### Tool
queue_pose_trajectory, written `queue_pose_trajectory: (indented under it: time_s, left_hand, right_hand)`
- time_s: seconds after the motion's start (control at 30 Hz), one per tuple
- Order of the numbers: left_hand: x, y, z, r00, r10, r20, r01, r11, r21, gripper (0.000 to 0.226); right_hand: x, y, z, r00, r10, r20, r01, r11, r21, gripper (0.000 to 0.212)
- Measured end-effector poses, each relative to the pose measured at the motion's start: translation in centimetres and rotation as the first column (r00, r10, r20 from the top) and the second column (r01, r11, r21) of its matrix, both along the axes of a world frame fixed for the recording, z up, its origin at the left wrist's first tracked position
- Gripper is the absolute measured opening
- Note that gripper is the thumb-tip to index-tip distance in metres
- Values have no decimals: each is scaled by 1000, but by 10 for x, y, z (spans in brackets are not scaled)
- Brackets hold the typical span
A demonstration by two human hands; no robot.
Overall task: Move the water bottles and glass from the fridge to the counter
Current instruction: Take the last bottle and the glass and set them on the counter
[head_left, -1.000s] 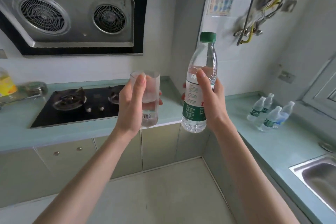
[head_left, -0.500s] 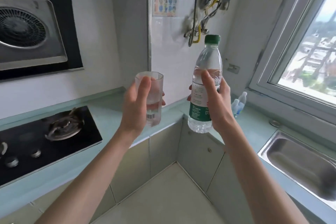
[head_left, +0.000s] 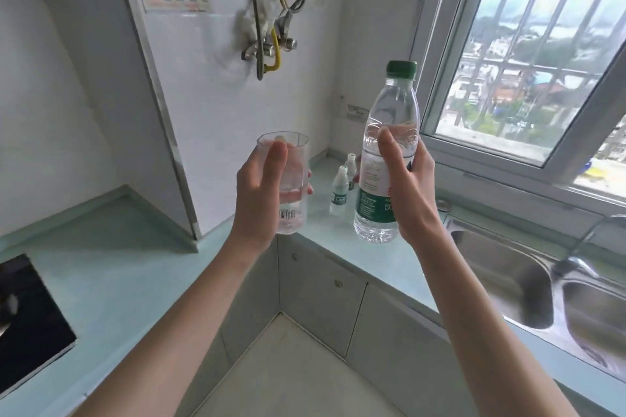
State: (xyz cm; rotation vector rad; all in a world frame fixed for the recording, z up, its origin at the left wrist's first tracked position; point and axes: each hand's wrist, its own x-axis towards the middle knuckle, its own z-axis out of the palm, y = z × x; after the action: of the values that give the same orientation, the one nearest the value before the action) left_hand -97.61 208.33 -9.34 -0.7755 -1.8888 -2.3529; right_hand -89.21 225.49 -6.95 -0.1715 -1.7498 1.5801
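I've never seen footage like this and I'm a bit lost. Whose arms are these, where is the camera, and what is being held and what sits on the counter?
There is no machine here: a person wears a wide-angle camera on the head, so you look forward and down along their own two bare arms. The left hand has its fingers curled round a clear glass. The right hand grips a water bottle with a green cap, upright. Both are held in the air above a pale green counter. In the counter's far corner stand small bottles, partly hidden behind the held one, so I cannot count them. A steel sink lies to the right under the window, and the edge of a black hob shows at the left.
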Motion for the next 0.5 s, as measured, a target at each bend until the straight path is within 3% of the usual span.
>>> queue_pose_trajectory:
  time_s: [0.13, 0.3, 0.5]
  left_hand:
    - [-34, 48, 0, 999, -46, 16, 46, 999, -3, 54]
    - [-80, 105, -5, 998, -54, 21, 54, 998, -11, 82]
    - [-123, 162, -20, 998, -67, 4, 67, 997, -50, 84]
  right_hand:
    - [-25, 47, -1, 999, -43, -14, 42, 999, -18, 51]
    - [-64, 103, -6, 995, -101, -2, 101, 995, 17, 53]
    - [-99, 156, -21, 987, -160, 12, 160, 986, 42, 51]
